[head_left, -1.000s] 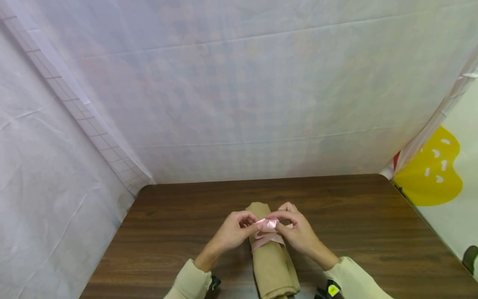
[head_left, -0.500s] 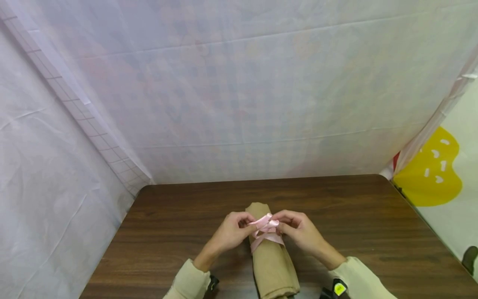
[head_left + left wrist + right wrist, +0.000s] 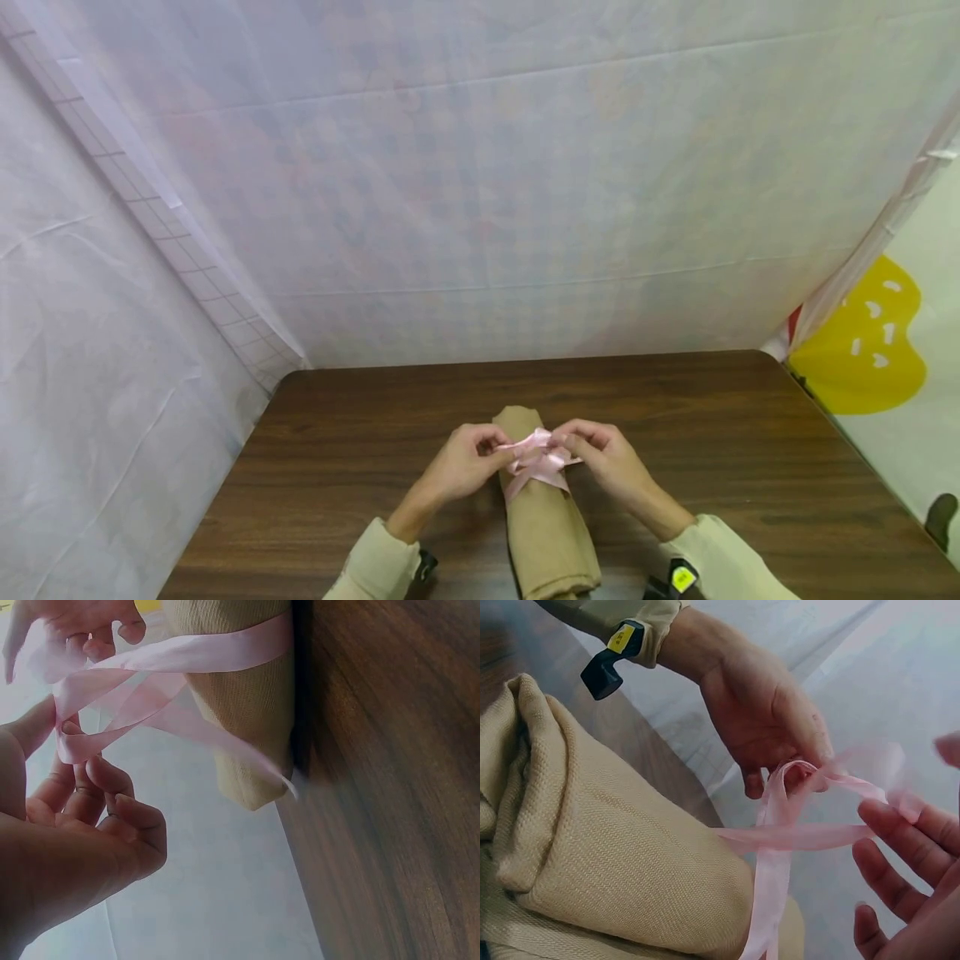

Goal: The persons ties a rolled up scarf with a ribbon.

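Observation:
A rolled tan cloth (image 3: 551, 542) lies lengthwise on the table, with a pink satin ribbon (image 3: 542, 473) wrapped round its far half. Just above the roll, my left hand (image 3: 459, 462) pinches a ribbon loop between thumb and fingers. That loop (image 3: 94, 746) shows wide in the left wrist view, with bands running from it to the roll. My right hand (image 3: 611, 468) holds another part of the ribbon on the right side, the strip lying over its fingertips (image 3: 881, 817). Ribbon strands cross between the two hands (image 3: 769, 712), blurred near the right fingers.
The dark wood-grain table (image 3: 337, 500) extends on both sides of the roll. White sheeting (image 3: 480, 208) hangs behind it and at the left. On the right wall is a yellow shape (image 3: 862, 350). Black wrist devices (image 3: 678, 577) sit by the cuffs.
The bunched ribbon between the hands has spread into separate loops and strands. My right fingers have shifted slightly and regripped the ribbon; the left hand and the roll stay nearly still.

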The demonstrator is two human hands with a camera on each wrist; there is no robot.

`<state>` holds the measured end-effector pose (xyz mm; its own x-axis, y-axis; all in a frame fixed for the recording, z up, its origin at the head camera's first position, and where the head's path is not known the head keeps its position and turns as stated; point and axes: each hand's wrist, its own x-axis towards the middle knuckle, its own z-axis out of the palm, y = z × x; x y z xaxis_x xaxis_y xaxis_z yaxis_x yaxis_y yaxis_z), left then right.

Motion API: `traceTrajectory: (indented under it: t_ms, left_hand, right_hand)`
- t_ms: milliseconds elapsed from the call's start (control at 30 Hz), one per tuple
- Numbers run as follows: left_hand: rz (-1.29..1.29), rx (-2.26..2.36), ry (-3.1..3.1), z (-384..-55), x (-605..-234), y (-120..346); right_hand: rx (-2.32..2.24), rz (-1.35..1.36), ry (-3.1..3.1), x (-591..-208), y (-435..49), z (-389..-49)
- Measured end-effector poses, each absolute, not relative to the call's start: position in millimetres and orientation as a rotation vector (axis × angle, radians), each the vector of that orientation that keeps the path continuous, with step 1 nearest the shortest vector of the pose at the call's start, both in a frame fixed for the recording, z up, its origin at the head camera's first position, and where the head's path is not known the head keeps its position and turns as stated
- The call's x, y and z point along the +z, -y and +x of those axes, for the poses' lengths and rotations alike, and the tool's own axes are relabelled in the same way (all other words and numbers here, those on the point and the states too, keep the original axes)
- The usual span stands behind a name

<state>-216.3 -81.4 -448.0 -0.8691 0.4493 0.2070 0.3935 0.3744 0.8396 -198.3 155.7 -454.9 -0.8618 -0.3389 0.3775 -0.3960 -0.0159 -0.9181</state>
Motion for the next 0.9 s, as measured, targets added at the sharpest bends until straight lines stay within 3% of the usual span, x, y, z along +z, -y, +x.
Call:
traceTrajectory:
  t_ms: [200, 500, 733, 900]
  left_hand:
    - [0.786, 1.533, -2.553, -215.6, -447.0, 82.6]
    - [0.763, 1.553, -2.475, -214.8, -441.2, 89.4]
    - [0.876, 1.466, -2.506, -215.9, -439.9, 102.2]
    - [0.926, 1.465, -2.476, -215.4, -438.5, 112.1]
  right_hand:
    - [2.123, 0.725, 2.197, -453.8, -154.2, -197.5]
    - [2.52, 0.878, 1.823, -450.6, -157.2, -201.2]
    - [2.507, 0.785, 1.92, -447.7, -165.9, -201.6]
    - [2.521, 0.865, 2.02, -444.0, -177.0, -204.4]
